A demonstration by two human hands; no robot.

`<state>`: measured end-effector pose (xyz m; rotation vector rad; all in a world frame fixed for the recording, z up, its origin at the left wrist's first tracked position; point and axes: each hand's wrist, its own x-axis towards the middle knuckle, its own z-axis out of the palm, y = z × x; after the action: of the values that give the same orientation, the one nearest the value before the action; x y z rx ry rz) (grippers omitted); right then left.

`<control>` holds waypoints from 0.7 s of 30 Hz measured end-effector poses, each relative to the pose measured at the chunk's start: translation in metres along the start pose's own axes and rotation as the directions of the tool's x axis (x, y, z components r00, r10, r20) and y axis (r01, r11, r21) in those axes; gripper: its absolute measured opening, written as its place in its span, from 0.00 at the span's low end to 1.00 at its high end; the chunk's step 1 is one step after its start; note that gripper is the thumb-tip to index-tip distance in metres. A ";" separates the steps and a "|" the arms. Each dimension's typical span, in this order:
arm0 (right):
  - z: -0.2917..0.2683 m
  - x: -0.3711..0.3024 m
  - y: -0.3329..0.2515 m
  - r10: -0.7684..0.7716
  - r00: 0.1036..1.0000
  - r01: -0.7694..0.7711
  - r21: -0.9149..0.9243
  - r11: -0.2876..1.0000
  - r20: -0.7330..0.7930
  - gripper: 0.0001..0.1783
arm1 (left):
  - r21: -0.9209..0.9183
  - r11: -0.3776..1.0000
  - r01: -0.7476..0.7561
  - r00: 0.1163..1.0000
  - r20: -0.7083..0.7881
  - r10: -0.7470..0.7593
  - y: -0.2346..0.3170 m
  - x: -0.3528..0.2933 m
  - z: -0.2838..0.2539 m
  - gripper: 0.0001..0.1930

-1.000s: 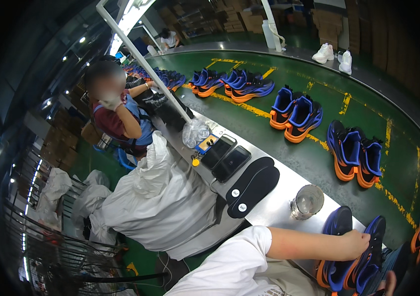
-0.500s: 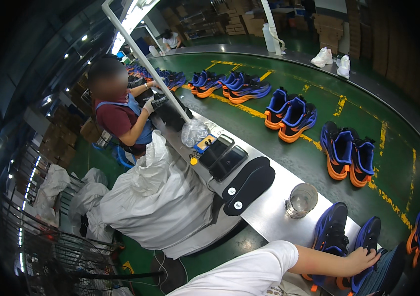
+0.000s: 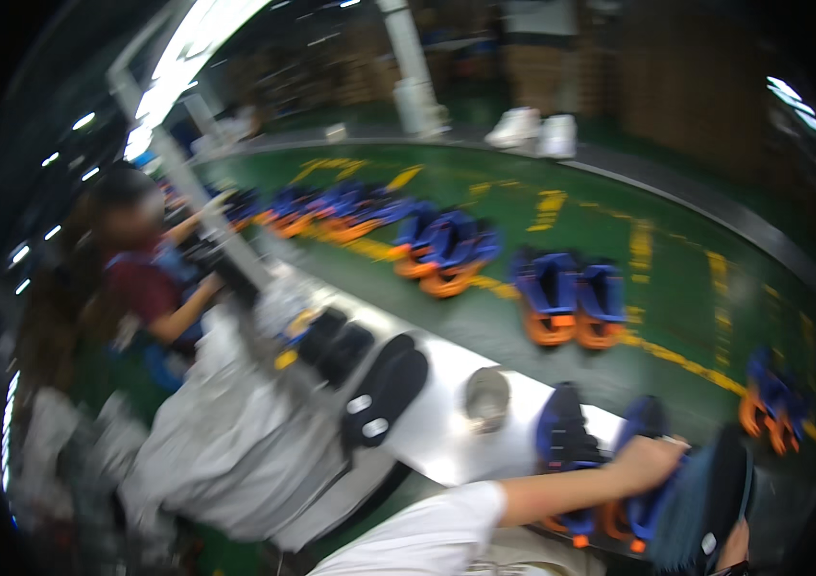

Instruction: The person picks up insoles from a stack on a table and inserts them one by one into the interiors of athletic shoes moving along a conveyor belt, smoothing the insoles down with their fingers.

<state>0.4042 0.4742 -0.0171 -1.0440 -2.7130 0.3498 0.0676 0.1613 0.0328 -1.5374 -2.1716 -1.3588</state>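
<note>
Lower right, my left hand reaches across a pair of dark blue and black sneakers with orange soles. It lies over the right-hand sneaker, its fingertips close to a stack of insoles. Blur hides whether those fingers grip anything. The left-hand sneaker stands beside my forearm. Black on its face with a small white mark, the stack is tilted, and its layered teal edges show. Only a bit of my right hand shows at the bottom edge, closed against the stack's right side.
On the metal bench are a clear jar, two black insoles and dark phones. A green conveyor carries several sneaker pairs. Left are a white sack and a co-worker.
My view has swung right, so the scene sits further left and is blurred. The insole stack's marked face and part of my right hand have come into sight.
</note>
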 end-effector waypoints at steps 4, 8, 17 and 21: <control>-0.060 0.020 -0.086 0.070 0.975 -0.099 -0.134 0.986 -0.211 0.15 | -0.115 0.920 0.374 0.916 0.204 -0.347 -0.002 0.003 -0.014 0.16; -0.121 0.037 -0.136 0.012 0.858 0.021 0.059 0.998 -0.513 0.13 | -0.025 0.905 0.425 0.863 0.314 -0.396 -0.009 0.020 -0.017 0.18; -0.123 -0.002 -0.282 -0.153 0.524 -0.362 0.381 0.851 0.838 0.16 | 0.001 0.883 0.469 0.822 0.365 -0.437 0.000 0.005 -0.017 0.18; -0.071 0.017 -0.287 -0.199 0.548 -0.087 0.292 0.953 0.813 0.21 | -0.091 0.866 0.492 0.832 0.343 -0.437 0.001 0.006 -0.013 0.19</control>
<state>0.2316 0.2894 0.1365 -0.7970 -3.2773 1.5810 0.0609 0.1553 0.0444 -1.4090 -2.8420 -1.5655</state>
